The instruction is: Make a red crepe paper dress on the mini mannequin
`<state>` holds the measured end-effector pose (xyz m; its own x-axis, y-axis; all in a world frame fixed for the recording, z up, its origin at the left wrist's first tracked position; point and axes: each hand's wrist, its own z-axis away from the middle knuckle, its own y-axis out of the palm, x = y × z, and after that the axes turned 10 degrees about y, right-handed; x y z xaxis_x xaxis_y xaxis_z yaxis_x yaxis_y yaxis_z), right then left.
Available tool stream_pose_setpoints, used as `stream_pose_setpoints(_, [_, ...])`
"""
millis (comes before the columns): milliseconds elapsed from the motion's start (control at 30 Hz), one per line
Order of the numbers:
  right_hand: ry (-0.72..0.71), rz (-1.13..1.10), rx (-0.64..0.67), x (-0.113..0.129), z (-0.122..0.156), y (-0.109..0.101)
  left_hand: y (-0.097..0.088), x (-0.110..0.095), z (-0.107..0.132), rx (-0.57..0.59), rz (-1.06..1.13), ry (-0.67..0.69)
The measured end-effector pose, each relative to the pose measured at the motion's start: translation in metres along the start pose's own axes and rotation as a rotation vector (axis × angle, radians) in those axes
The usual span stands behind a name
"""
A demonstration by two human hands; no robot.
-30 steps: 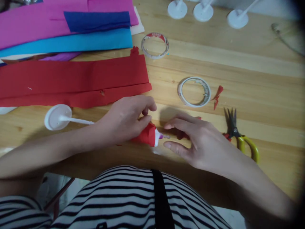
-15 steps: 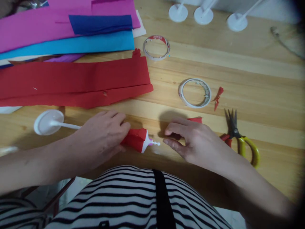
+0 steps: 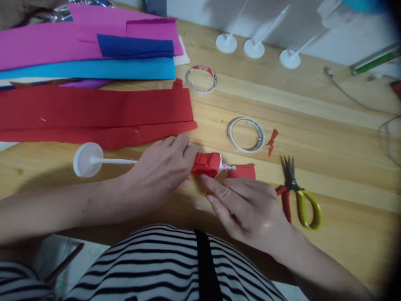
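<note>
My left hand (image 3: 163,161) is closed around a white stand with a round base (image 3: 88,159). Its thin stem runs into my fist from the left. Past my fingers, on the right, a white piece wrapped in red crepe paper (image 3: 206,162) sticks out, ending in a small knobbly tip with a touch of pink. My grip hides where stem and wrapped piece meet. With its index finger stretched out, my right hand (image 3: 247,209) touches the lower edge of the red paper; the thumb is held apart below. Beyond that hand lies a small red paper strip (image 3: 242,171).
Scissors (image 3: 293,188) with red and yellow handles lie blades spread at right. Two tape rolls, one near (image 3: 246,134) and one farther (image 3: 201,79), rest mid-table. Crepe paper sheets, red (image 3: 94,108), blue and pink, cover the left. Three white stands (image 3: 254,49) are at the back.
My left hand has moved right and slightly up with the stand and its red-wrapped end. The right hand has come to the red paper, index finger now extended against it. The view has shifted slightly.
</note>
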<state>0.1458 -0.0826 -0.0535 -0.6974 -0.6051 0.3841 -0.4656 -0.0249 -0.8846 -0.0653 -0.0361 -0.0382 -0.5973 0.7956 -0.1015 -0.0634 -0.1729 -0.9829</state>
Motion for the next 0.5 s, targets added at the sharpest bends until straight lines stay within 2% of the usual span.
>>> stream_pose_setpoints(100, [-0.003,0.065,-0.029,0.001,0.001,0.003,0.003,-0.001,0.000,-0.002,-0.014,0.015])
stream_pose_setpoints(500, [0.088,0.067,-0.050,0.001,-0.003,0.006,0.017,-0.003,-0.003,-0.098,-0.045,0.072])
